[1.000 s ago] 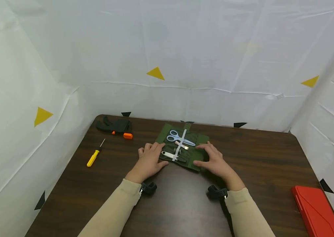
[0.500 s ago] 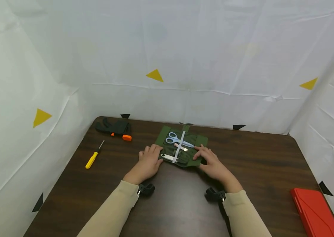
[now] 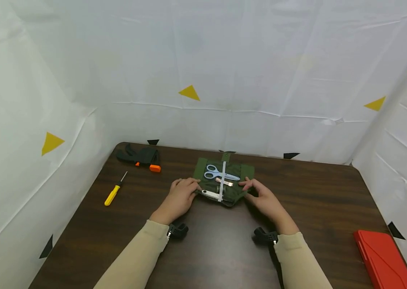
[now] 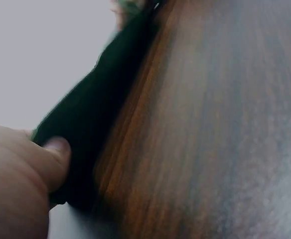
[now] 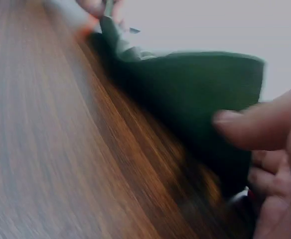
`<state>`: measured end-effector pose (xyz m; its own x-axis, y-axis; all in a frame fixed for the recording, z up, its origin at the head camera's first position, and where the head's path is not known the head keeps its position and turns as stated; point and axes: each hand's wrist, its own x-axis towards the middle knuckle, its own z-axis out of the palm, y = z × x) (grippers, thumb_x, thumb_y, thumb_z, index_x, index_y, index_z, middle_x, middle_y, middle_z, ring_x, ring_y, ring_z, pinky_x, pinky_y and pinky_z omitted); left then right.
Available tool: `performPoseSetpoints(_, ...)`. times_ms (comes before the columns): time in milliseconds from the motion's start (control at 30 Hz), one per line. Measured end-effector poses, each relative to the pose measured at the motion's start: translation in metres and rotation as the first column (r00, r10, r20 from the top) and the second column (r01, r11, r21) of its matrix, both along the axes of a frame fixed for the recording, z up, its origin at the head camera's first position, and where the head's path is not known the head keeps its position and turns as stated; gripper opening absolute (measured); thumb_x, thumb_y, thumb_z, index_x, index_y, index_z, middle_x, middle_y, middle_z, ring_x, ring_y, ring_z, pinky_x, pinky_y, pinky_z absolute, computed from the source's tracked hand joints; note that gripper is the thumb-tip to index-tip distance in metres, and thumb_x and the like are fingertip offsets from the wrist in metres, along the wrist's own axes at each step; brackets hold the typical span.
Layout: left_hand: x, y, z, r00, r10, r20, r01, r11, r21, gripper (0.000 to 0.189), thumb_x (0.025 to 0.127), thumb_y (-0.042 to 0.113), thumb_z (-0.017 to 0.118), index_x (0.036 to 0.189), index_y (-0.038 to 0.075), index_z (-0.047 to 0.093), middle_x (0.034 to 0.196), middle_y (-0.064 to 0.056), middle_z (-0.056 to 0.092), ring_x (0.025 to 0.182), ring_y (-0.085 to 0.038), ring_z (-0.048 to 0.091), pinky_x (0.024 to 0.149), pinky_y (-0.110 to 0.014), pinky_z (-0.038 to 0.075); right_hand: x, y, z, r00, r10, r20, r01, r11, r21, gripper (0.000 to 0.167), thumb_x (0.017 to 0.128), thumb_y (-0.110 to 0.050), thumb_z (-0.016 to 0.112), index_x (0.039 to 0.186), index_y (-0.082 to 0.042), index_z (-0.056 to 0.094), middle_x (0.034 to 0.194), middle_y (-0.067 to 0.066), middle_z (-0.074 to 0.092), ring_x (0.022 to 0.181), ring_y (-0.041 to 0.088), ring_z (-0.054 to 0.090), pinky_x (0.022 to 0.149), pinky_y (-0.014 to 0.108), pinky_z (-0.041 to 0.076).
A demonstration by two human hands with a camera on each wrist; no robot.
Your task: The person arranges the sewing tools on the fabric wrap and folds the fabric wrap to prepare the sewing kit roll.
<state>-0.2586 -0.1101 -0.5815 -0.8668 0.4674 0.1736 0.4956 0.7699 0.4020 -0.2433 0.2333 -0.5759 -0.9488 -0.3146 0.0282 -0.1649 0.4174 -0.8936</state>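
Observation:
An unfolded green fabric sewing kit lies near the back of the table, its front edge lifted off the wood. Across it a white elastic band holds light-blue scissors, a small metallic clip-like piece and a white-handled tool. My left hand pinches the kit's near left corner; in the left wrist view its thumb presses the green underside. At the near right corner my right hand pinches the fabric, thumb on the outside and fingers partly hidden behind.
A yellow-handled screwdriver lies to the left. Behind it sits a black tool with orange parts. A red case lies at the table's right edge. White sheeting walls in the back and sides.
Both hands have taken hold of the kit's near corners and raised its front edge, which now curls upward. The right fingers have closed in on the fabric.

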Motion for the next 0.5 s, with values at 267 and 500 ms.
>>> performPoseSetpoints(267,-0.0039,-0.0001,0.0043,0.999,0.032,-0.04,-0.027,0.993,0.118,0.014,0.11,0.022,0.067,0.119,0.022,0.078,0.126,0.003,0.079,0.112,-0.022,0.071,0.112,-0.053,0.049,-0.0032,0.0,-0.0024,0.995,0.036,-0.088,-0.031,0.997,0.065,0.015,0.1,-0.006,0.078,0.104,-0.017,0.07,0.152,0.009,0.065,0.165,0.038,0.034,0.125,0.062,0.042)
performPoseSetpoints(500,-0.0055,-0.0001,0.0028,0.996,0.083,-0.042,-0.076,0.988,0.136,0.009,0.109,0.025,0.068,0.109,0.023,0.077,0.093,0.008,0.075,0.08,-0.012,0.057,0.079,-0.034,0.051,-0.0028,-0.0005,-0.0063,0.994,-0.072,-0.084,0.076,0.996,0.051,0.015,0.106,-0.025,0.075,0.097,-0.017,0.065,0.145,0.007,0.073,0.153,0.034,0.055,0.125,0.068,0.039)
